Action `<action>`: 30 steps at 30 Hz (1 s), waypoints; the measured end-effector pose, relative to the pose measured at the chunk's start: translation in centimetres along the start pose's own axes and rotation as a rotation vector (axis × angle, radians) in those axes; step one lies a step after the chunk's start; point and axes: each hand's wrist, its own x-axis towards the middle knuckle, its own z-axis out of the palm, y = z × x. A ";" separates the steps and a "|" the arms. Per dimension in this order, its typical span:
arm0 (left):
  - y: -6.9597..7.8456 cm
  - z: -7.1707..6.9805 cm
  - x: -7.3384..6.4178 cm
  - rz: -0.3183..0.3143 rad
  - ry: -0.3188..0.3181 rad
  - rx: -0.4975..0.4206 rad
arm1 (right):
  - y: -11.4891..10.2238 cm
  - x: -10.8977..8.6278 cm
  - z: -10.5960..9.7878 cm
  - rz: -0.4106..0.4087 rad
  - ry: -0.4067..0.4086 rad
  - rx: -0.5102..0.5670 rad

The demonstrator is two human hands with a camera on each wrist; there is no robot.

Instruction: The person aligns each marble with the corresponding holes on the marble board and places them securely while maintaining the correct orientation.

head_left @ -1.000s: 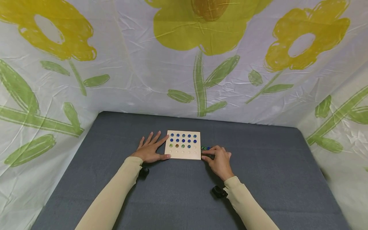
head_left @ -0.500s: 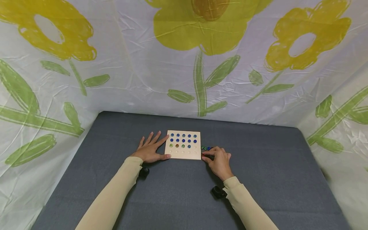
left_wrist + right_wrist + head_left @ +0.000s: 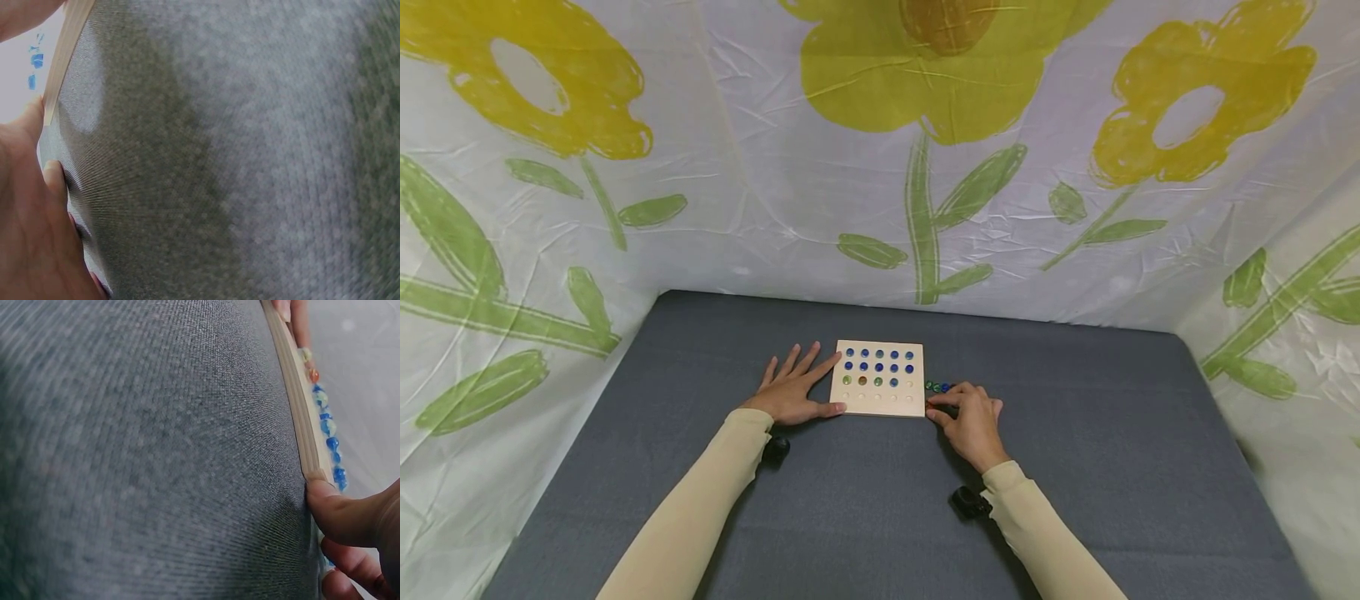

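A light wooden board with rows of round hollows lies mid-table. Glass marbles, mostly blue with a few green and one brownish, sit in its upper rows; pale hollows show in the lowest row. My left hand lies spread at the board's left side, index finger and thumb touching its edge. At the lower right corner, my right hand pinches a small orange marble between thumb and index finger, mostly hidden. In the right wrist view the thumb rests against the board's corner.
Several loose green and blue marbles lie in a row right of the board, partly behind the right hand. Dark grey cloth covers the table. A flower-printed white sheet hangs behind it.
Both hands and the board stay almost in place. A reddish-orange glint has appeared between the right thumb and index finger.
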 end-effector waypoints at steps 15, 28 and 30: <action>0.9 -0.8 -0.8 -0.007 -0.022 -0.001 | -0.5 0.2 -1.0 -0.043 0.039 0.029; 0.3 -0.4 -0.4 0.001 -0.010 -0.010 | -1.6 1.4 -1.0 -0.071 0.040 0.052; 0.3 -0.4 -0.4 0.005 -0.008 -0.020 | -1.9 1.6 -0.9 -0.074 0.043 0.051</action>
